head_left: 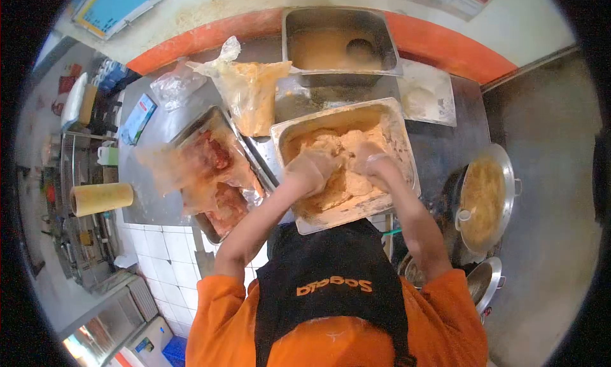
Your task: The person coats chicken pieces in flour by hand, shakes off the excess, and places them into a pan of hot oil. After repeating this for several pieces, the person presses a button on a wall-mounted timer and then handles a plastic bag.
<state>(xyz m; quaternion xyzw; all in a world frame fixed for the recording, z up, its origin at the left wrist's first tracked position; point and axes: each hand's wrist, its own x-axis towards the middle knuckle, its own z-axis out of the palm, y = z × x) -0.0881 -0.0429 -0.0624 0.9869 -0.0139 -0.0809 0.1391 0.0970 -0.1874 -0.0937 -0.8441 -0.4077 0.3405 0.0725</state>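
A rectangular metal pan (347,214) in front of me holds pale orange flour coating with several lumpy coated pieces (356,144), perhaps meat. My left hand (313,171), in a thin clear glove, reaches into its left half and touches the coated pieces. My right hand (380,168), also gloved, is in the right half against the pieces there. Both hands point inward, close together but apart. Their fingers are blurred and partly hidden in the coating, so I cannot make out their grip.
Left of the pan, a metal tray (213,116) bears raw red meat (210,152) in clear plastic. Behind it stands a plastic bag of orange powder (253,103). A deep metal container (342,67) of orange liquid is at the back. On the right, a wok of bubbling oil (484,198) sits near another pan (487,284).
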